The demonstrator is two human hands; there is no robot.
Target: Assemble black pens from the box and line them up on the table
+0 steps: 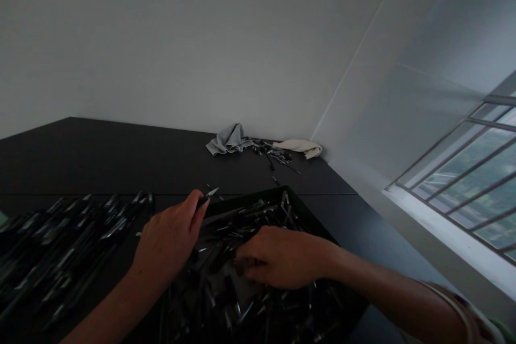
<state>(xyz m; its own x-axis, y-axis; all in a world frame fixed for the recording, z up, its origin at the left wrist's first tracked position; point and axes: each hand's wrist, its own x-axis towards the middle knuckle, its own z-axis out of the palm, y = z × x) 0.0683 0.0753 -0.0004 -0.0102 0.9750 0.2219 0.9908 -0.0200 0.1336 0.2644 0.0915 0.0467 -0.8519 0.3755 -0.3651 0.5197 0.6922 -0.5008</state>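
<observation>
My left hand [169,239] is shut on a slim black craft knife [204,199], whose small steel blade points up and away past the tray's far corner. My right hand [278,258] reaches over a black tray [258,203] heaped with several dark metal-bladed craft knives [217,242]. Its curled fingers are down among them, and I cannot tell whether they grip one. To the left of the tray, more dark knives [68,247] lie side by side in rows, just beyond my left forearm.
The black tabletop [141,164] runs to a corner of white walls. Near that corner lie a crumpled grey cloth [229,140], a cream cloth [300,147] and a small pile of dark metal parts [274,155]. A barred window [459,177] is at the right.
</observation>
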